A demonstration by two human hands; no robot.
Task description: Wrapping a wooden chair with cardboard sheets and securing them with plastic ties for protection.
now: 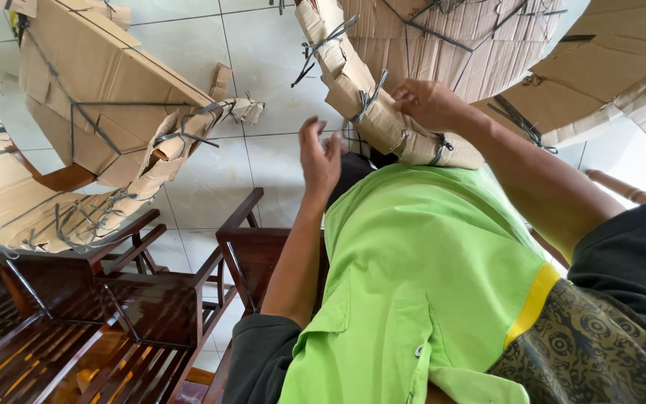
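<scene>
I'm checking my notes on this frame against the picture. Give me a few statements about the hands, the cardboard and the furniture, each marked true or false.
1. The right hand grips a curved cardboard strip bound with dark wire. True.
2. The left hand is closed around the same strip. False: it is open, its fingers spread, just short of the strip.
3. The floor is pale tile. True.
4. The chairs are white plastic. False: they are dark wood.
5. The shirt in the foreground is bright green. True.
</scene>
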